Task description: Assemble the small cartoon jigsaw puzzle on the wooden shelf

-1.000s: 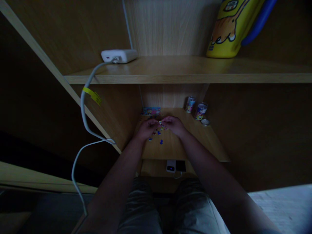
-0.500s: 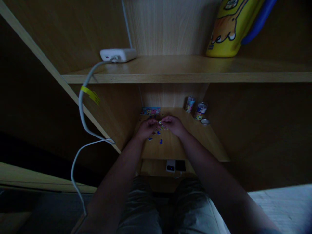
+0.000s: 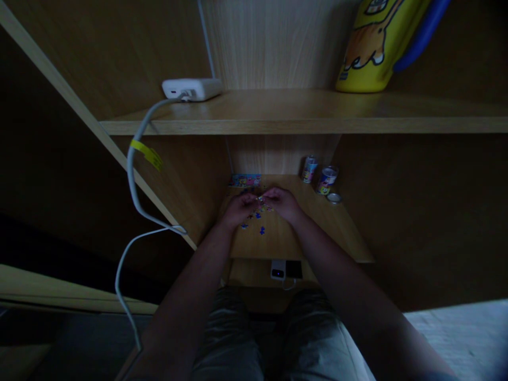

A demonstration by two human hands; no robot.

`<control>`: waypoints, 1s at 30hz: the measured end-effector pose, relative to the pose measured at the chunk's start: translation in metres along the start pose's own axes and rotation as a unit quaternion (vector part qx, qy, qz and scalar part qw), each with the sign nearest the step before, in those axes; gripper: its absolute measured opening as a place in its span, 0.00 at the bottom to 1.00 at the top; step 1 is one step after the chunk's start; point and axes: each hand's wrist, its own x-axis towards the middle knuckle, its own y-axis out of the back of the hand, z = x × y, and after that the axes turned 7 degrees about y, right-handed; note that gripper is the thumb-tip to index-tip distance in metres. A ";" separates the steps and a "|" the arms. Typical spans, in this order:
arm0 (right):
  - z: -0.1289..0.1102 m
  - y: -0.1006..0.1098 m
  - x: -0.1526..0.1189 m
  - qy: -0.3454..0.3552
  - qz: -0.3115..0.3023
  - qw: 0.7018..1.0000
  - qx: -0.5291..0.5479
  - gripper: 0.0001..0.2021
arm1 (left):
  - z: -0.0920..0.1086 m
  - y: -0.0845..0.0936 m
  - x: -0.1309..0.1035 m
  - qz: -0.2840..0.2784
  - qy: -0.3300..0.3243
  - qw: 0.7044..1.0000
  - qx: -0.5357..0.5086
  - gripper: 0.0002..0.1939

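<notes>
My left hand (image 3: 239, 207) and my right hand (image 3: 282, 201) meet over the wooden desk surface (image 3: 278, 241), fingertips pinched close together. Between them is a small light-coloured jigsaw puzzle piece (image 3: 260, 199); both hands appear closed on it, though its outline is partly hidden by fingers. Below the hands lie several loose puzzle pieces, among them a blue piece (image 3: 262, 230) and another (image 3: 244, 226) nearer the left wrist. Behind my left hand, a colourful picture strip with cartoon figures (image 3: 246, 180) lies by the back wall.
At the back right stand a printed can (image 3: 309, 169) and an open-looking can (image 3: 327, 180), with a round lid (image 3: 334, 198) beside it. An upper shelf (image 3: 278, 126) holds a white power bank (image 3: 192, 89) with a hanging cable (image 3: 132, 180) and a yellow jug (image 3: 363, 50). Devices (image 3: 278, 270) sit below.
Both hands stay nearly in place, pinching at the small piece. My right hand's fingers shift very slightly; the loose pieces lie as before.
</notes>
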 end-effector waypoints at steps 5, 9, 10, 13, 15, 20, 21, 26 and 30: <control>-0.004 -0.002 -0.001 -0.013 -0.007 1.000 0.025 0.22 | -0.004 -0.001 0.002 -0.004 0.007 1.000 -0.008 0.21; -0.005 -0.001 0.000 -0.019 -0.011 0.999 0.028 0.22 | -0.004 -0.001 0.002 0.006 0.004 1.000 -0.007 0.22; -0.005 -0.001 0.000 -0.018 -0.011 0.999 0.030 0.22 | -0.004 -0.002 0.002 0.007 0.000 1.000 -0.008 0.22; -0.003 -0.001 0.001 -0.017 -0.009 0.999 0.031 0.23 | -0.003 -0.001 0.001 0.005 0.003 1.000 -0.006 0.22; -0.002 -0.001 0.001 -0.017 -0.011 0.999 0.029 0.23 | -0.001 -0.001 0.000 0.002 0.015 1.000 0.002 0.22; -0.002 -0.001 0.001 -0.001 -0.014 0.999 0.032 0.21 | 0.000 -0.001 -0.001 0.001 0.005 1.000 0.018 0.20; -0.002 -0.001 0.000 0.000 -0.015 0.999 0.029 0.21 | 0.000 -0.002 0.000 0.004 -0.003 1.000 0.017 0.20; -0.005 -0.002 0.000 -0.009 -0.019 0.999 0.025 0.22 | 0.003 -0.002 -0.002 0.010 -0.003 1.000 0.019 0.21; -0.005 -0.002 -0.001 -0.007 -0.021 0.999 0.043 0.23 | 0.008 -0.002 -0.005 -0.001 0.015 1.000 0.010 0.22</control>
